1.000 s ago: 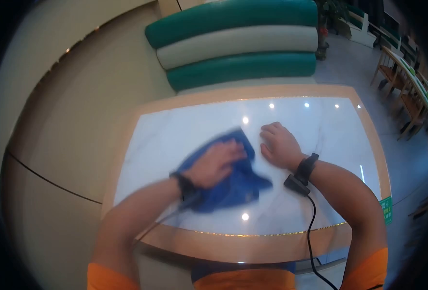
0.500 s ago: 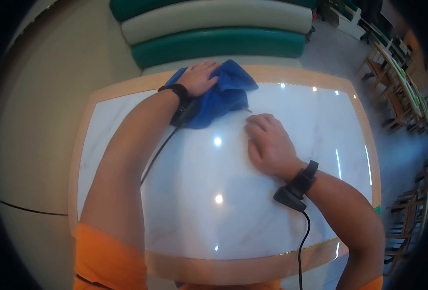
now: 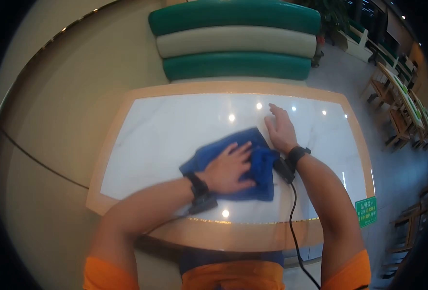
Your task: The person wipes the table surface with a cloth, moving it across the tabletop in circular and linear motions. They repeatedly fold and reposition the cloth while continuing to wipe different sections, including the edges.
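Note:
A blue cloth [image 3: 262, 169] lies partly bunched on the white marble-look tabletop [image 3: 170, 125], toward its near side. Pressed flat on top of it is my left hand [image 3: 228, 169], fingers spread, slightly blurred. Just beyond the cloth's right corner, my right hand [image 3: 281, 129] rests on or just over the table with its fingers stretched toward the far edge. Nothing shows in it. Each wrist wears a black strap with a small device and a cable.
A light wooden rim [image 3: 185, 88] frames the table. Behind it stands a green and cream padded bench [image 3: 238, 41]. A wall [image 3: 69, 106] is at the left. On the right are a green sign [image 3: 366, 212] at the table edge and wooden chairs [image 3: 400, 121] farther off.
My left hand and the cloth have come from the far left edge toward the near middle. My right hand has shifted away from me, its fingers straighter. The view has tilted upward.

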`<state>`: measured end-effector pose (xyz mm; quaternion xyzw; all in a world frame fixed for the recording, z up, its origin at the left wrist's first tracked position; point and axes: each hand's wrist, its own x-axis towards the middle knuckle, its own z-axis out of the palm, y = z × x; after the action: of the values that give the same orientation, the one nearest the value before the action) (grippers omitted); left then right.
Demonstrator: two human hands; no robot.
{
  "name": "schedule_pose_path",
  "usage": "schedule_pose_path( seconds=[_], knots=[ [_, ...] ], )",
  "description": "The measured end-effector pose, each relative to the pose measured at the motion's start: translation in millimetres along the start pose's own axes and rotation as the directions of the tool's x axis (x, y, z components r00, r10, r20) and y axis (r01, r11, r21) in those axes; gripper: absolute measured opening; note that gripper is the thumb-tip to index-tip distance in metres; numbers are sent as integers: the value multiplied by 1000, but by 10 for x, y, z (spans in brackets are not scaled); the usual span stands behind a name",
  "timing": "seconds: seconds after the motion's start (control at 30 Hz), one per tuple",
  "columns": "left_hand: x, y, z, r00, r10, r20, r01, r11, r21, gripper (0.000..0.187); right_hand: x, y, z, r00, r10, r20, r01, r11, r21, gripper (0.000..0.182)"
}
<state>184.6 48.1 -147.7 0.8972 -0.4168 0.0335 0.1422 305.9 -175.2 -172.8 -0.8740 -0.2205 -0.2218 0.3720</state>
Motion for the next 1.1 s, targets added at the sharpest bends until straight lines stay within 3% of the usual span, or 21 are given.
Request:
schedule_pose_path(
  seconds=[0.03, 0.1, 0.17, 0.33, 0.43, 0.5, 0.6, 0.63, 0.7, 0.77, 0.83, 1.07, 1.1],
  knots=[
    [-153, 237, -36, 997, -19, 74, 20, 1000, -18, 53, -4, -19, -2, 1000, 9, 7, -9, 1000, -4, 48],
    [-485, 679, -5, 997, 45, 57, -41, 997, -62, 52, -62, -55, -29, 999, 23, 29, -23, 1000, -16, 46],
    [-746, 1020, -5, 996, 20, 92, -12, 996, -91, 51, 18, 18, 53, 999, -21, 47, 26, 994, -106, 40],
    [-1042, 1511, 153, 970, -242, 14, 243, 969, -50, 55, -94, -169, 127, 981, 16, 191, 27, 976, -216, 32],
    [-977, 1827, 288, 910, -407, -80, 403, 913, -61, 59, -295, -479, 10, 965, -117, 236, 139, 987, -80, 29],
    [-955, 1886, 333, 893, -436, -113, 427, 899, -95, 64, -495, -925, -209, 939, -158, 305, 169, 986, -9, 32],
    [-814, 1821, 357, 882, -457, -118, 432, 882, -188, 72, -886, -1595, -810, 942, -197, 270, 177, 979, 97, 34],
    [-712, 1740, 231, 896, -444, 12, 437, 877, -202, 73, -1032, -1730, -1062, 945, -235, 229, 222, 972, 79, 32],
    [-681, 1351, 144, 932, -349, 99, 363, 886, -289, 72, -1396, -1901, -1319, 967, -209, 148, 203, 977, 61, 24],
    [-722, 1064, 155, 944, -328, 44, 331, 933, -145, 70, -1780, -1958, -1363, 977, -135, 165, 124, 989, 78, 22],
    [-737, 862, 199, 955, -294, -34, 294, 956, -9, 68, -2055, -1924, -1229, 969, -157, 193, 162, 987, -7, 24],
    [-559, 655, 221, 882, -464, -78, 467, 884, 21, 71, -2206, -1513, -944, 994, -71, 87, 98, 928, -360, 32],
    [-557, 649, 198, 872, -483, -76, 486, 874, 22, 73, -2148, -1444, -967, 995, -14, 103, 49, 938, -344, 31]
  ],
)
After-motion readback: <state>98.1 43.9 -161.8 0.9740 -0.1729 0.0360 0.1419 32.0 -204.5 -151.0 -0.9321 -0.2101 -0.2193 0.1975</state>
